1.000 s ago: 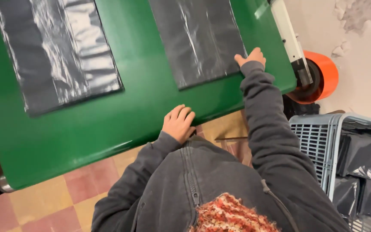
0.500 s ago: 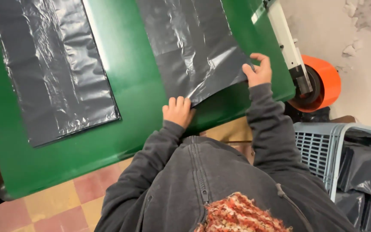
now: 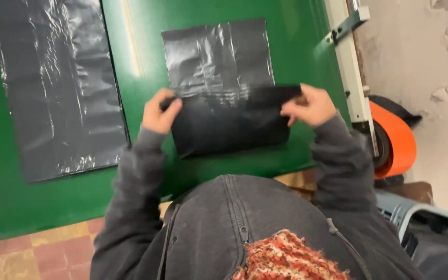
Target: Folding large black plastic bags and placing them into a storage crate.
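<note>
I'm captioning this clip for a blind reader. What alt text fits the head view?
A person's left hand and right hand pinch the two ends of a black plastic bag, folding it on a green table. A second black bag lies flat to the left.

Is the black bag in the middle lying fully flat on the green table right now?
No. Both the left hand and right hand pinch the black bag, folded over itself on the green table.
</note>
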